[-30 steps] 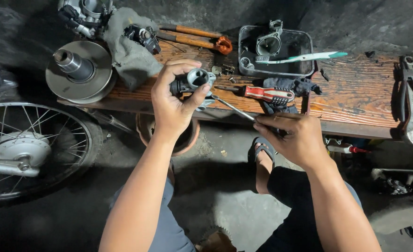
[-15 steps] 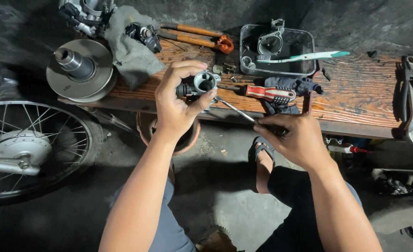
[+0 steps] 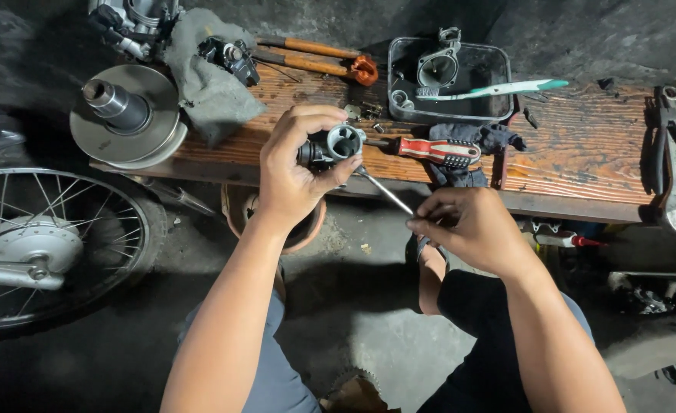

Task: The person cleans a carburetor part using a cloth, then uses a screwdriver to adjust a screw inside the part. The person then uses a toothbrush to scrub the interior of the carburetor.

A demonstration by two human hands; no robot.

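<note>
Both hands work just above the near edge of the wooden surface (image 3: 583, 164) in the head view. Compared with half a second ago, almost nothing has shifted: the left hand (image 3: 296, 172) keeps the same grip and the right hand (image 3: 472, 229) sits in the same place below the surface's edge.

That left hand reaches up from a bent forearm, fingers curled over the top of a small metal carburetor (image 3: 334, 145) and thumb pressed under it, clenched firmly around it. The carburetor's round opening faces up toward the camera, and its body lies roughly left to right.

On the other side, fingers and thumb pinch the near end of a thin metal screwdriver (image 3: 384, 191), the wrist angled inward. The shaft's long axis runs diagonally, its tip up and to the left, touching the underside of the carburetor.

Just behind the carburetor lies a red-handled screwdriver (image 3: 437, 151) beside a dark rag (image 3: 476, 141). Farther back stands a black tray (image 3: 498, 88) with a toothbrush (image 3: 498, 89) across it. A spoked wheel (image 3: 47, 245) rests on the floor at left.
</note>
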